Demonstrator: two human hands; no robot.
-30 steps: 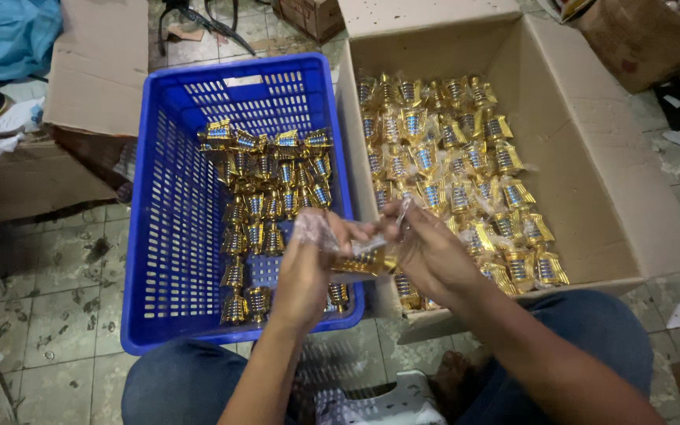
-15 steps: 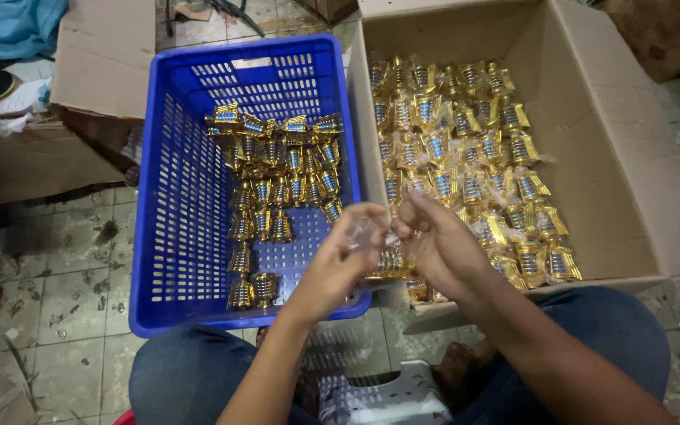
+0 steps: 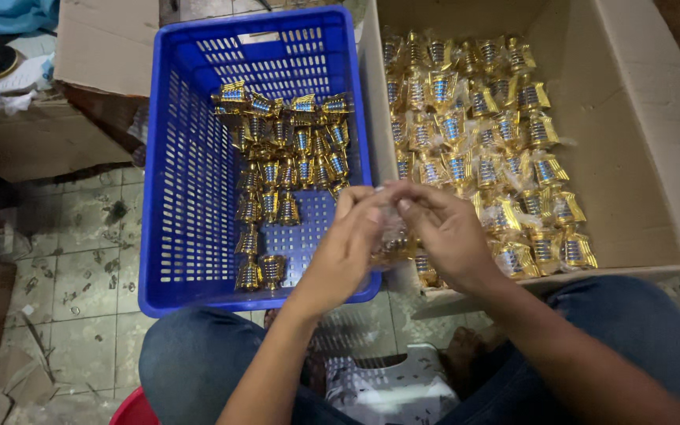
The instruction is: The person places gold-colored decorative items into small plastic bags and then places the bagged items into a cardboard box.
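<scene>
Covering the ground is a worn, stained tiled floor [image 3: 80, 260], littered with scraps of cardboard at lower left. On it stands a blue plastic crate [image 3: 190, 197] with perforated walls and base; a loose pile of gold-coloured ornaments [image 3: 289, 149] with blue banding lies in its middle and far part, with a few more along the near-left side. Just beside the crate, on its right, stands an open cardboard box [image 3: 639, 157] containing wrapped gold ornaments [image 3: 474, 118] laid in rough rows, each in clear film. A further cardboard carton [image 3: 57, 94] sits at upper left, with a blue cloth [image 3: 9, 16] and a small round black object behind it. Both hands meet over the gap between crate and box, above their near edges. The left hand [image 3: 348, 244] and right hand [image 3: 450, 232] are closed together on one small gold ornament in a clear plastic wrapper [image 3: 393, 244], fingertips pinching the film. The hands partly hide that ornament. The person's knees in blue jeans [image 3: 198, 354] frame the lower view.
</scene>
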